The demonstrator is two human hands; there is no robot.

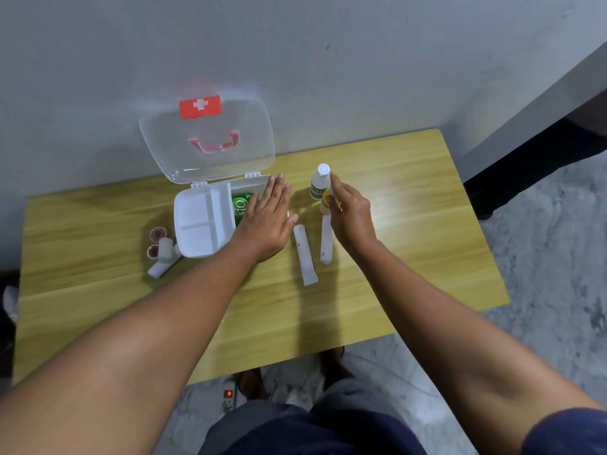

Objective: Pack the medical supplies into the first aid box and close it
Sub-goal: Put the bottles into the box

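The open first aid box (203,221) sits near the table's (410,257) 11 o'clock edge, and the left hand (267,221) lies flat with straight fingers over a green packet (241,205) inside, while at the box's 3 o'clock the right hand (348,211) meets a yellow item (325,197) beside the white bottle (320,182), though I cannot tell whether it grips.

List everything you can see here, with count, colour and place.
first aid box: one, white base, clear lid open, table's back left
green packet: one, green, in box under left hand
bottle: one, white, upright right of box
yellow item: one, yellow, hidden partly by right hand
sachets: two, white, flat on table
bandage rolls: at least two, white, left of box
round discs: two, reddish-brown, beside the rolls
table: one, light wood, against wall
power strip: one, white, floor
left hand: one, flat over the packet
right hand: one, over yellow item, grip unclear
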